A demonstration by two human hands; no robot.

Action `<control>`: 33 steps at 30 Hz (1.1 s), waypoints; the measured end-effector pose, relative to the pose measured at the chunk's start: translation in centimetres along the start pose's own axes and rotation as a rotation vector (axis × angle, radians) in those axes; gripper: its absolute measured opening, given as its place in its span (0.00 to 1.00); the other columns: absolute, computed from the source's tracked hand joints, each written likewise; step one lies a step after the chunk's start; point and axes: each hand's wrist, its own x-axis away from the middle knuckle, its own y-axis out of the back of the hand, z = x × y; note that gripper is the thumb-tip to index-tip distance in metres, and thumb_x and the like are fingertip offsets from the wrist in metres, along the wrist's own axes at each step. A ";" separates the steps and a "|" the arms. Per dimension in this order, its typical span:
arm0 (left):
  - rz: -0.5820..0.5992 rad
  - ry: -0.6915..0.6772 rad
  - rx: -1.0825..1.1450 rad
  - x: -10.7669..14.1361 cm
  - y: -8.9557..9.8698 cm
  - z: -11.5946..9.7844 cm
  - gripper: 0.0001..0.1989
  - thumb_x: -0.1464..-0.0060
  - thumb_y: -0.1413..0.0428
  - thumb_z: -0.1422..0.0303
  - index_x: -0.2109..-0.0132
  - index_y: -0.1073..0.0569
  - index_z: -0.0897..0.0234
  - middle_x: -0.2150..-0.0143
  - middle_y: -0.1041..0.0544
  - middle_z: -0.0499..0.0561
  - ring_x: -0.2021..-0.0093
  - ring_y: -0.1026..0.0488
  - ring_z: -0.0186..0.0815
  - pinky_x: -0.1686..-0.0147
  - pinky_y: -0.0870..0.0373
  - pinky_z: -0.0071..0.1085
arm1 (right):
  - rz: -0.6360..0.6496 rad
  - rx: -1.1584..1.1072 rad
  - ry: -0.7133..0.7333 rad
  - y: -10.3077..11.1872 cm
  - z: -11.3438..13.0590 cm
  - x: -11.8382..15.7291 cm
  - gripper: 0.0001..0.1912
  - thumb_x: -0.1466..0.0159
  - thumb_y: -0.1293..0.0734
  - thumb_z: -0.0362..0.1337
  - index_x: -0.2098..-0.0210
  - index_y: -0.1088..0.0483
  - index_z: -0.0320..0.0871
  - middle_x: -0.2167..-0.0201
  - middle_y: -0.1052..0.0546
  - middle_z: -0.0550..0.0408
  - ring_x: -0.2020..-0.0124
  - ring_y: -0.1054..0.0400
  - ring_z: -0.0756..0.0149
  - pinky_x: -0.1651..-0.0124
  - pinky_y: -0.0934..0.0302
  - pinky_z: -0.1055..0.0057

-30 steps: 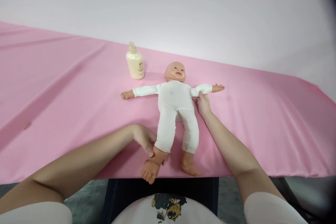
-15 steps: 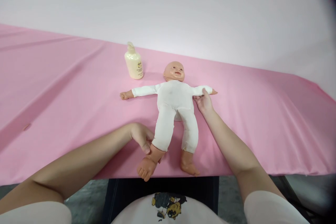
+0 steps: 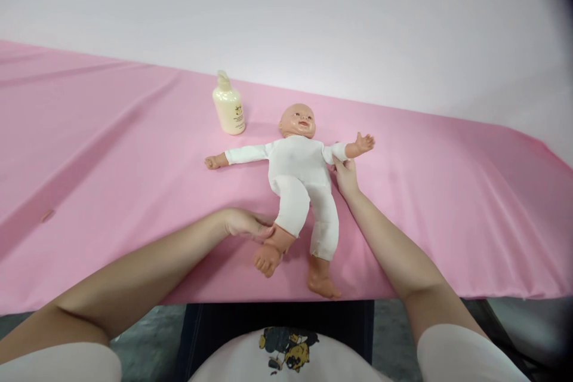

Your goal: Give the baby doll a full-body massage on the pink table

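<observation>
A baby doll (image 3: 299, 158) with a white cloth body lies on its back, its head toward the far side of the table. My left hand (image 3: 250, 224) grips the doll's leg at the ankle on the left, thumb on top and other fingers hidden behind; that leg is lifted and bent inward. On the right, my right hand (image 3: 346, 175) holds the doll's sleeved arm, with the doll's small hand pointing up and outward. The doll's other arm and other leg lie stretched out, touched by neither of my hands.
A cream pump bottle (image 3: 230, 110) stands beyond the doll's outstretched arm on the left. Pink cloth (image 3: 147, 173) with some folds covers the table, and a small brownish piece (image 3: 46, 215) lies on it at far left. A white surface (image 3: 286, 18) is behind.
My left hand has pushed the doll's leg up and inward, bending it. My right hand has moved slightly toward the doll's body, and the doll's arm is now bent with its hand raised.
</observation>
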 end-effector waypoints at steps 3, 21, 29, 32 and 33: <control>-0.070 -0.083 0.077 -0.3 -0.1 0.4 0.36 0.43 0.47 0.39 0.44 0.26 0.67 0.58 0.20 0.58 0.54 0.22 0.44 0.52 0.27 0.35 | 0.114 0.137 0.140 0.1 0.3 0.3 0.22 0.42 0.28 0.39 0.48 0.28 0.48 0.57 0.24 0.54 0.56 0.30 0.62 0.48 0.31 0.63; -0.165 -0.168 0.126 -1.0 -0.3 1.0 0.36 0.43 0.46 0.39 0.44 0.28 0.67 0.52 0.22 0.60 0.51 0.24 0.43 0.51 0.28 0.36 | 0.321 0.546 0.420 0.6 0.2 0.8 0.22 0.40 0.36 0.32 0.47 0.23 0.50 0.44 0.30 0.48 0.41 0.35 0.56 0.36 0.38 0.52; 0.015 -0.070 -0.001 -0.4 -0.9 0.6 0.37 0.55 0.34 0.41 0.49 0.23 0.68 0.57 0.20 0.60 0.51 0.23 0.50 0.52 0.26 0.39 | 0.042 -0.061 -0.022 0.0 -0.2 0.0 0.19 0.45 0.26 0.40 0.55 0.28 0.44 0.69 0.26 0.61 0.73 0.37 0.72 0.67 0.36 0.73; 0.069 -0.039 0.004 -0.3 -0.8 0.3 0.34 0.61 0.29 0.47 0.52 0.20 0.66 0.57 0.20 0.58 0.51 0.22 0.51 0.54 0.24 0.38 | -0.082 -0.315 -0.180 0.1 -0.2 -0.5 0.15 0.43 0.26 0.40 0.61 0.32 0.44 0.73 0.28 0.64 0.79 0.41 0.76 0.72 0.39 0.76; 0.113 -0.021 0.011 -0.3 -0.7 0.1 0.32 0.62 0.27 0.50 0.53 0.20 0.66 0.58 0.20 0.58 0.51 0.22 0.51 0.55 0.24 0.38 | -0.116 -0.382 -0.231 0.2 -0.1 -0.7 0.14 0.42 0.26 0.40 0.62 0.33 0.44 0.74 0.29 0.65 0.79 0.41 0.76 0.72 0.38 0.76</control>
